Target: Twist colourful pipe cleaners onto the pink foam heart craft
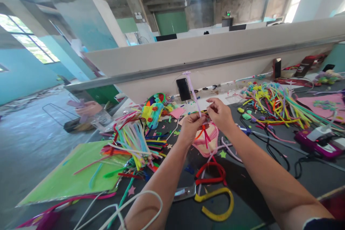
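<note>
Both forearms outstretched, left hand (191, 126) and right hand (219, 112) fingers pinched shut on pale pipe cleaner (193, 91), long axis near-vertical, tip up

Your left hand (190, 127) and right hand (219, 115) meet over the table (309, 172), stem (192, 91) between them; scissors (184, 192) lie at six o'clock, stick pile (134, 140) at nine, phone (183, 89) at eleven.

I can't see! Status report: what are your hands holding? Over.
Left hand and right hand both pinching pale pink pipe cleaner, upright. Scissors, red pipe cleaner lying below. Over.
</note>
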A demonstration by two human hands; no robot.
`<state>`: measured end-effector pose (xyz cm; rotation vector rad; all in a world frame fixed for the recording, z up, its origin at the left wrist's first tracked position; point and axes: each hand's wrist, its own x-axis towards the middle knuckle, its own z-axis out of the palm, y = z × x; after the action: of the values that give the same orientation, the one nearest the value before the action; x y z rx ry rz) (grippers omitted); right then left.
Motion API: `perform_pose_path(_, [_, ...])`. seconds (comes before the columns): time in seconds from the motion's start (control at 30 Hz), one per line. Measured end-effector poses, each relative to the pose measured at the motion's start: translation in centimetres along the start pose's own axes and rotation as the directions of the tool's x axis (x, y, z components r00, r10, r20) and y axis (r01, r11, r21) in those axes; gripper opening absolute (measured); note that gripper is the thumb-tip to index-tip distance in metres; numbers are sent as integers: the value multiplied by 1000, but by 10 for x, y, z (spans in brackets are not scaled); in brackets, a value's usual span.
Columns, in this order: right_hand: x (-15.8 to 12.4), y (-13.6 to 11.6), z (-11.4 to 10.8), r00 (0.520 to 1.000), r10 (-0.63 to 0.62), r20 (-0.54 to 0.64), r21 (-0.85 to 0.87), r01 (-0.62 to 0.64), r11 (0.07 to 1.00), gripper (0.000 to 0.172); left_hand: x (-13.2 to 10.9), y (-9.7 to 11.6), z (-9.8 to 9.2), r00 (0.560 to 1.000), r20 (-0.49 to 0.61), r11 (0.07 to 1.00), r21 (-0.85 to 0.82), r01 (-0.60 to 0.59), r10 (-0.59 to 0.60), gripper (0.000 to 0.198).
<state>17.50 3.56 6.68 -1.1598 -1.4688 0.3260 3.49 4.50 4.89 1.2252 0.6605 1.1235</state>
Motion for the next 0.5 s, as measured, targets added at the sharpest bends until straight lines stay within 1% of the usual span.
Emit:
perform_pose_path(0.1, [2,-2,-3,1000,22,3,49,-22,999,31,1,-3,0,1000,11,998,56,7,-7,33])
perform_pose_path(0.17, [3,-3,-7,1000,21,-23,59,-20,998,31,1,-5,1,1000,16,997,83,6,-7,32])
perform_pose_path(0.33, [8,-1,-16,998,13,-67,15,-12,1000,27,0,-9,4,1000,-17,994,104,23,-22,27])
perform_pose_path(0.5, [9,4,-17,996,10,-84,16,-8,1000,27,0,-12,4,999,-19,994,101,33,-31,29])
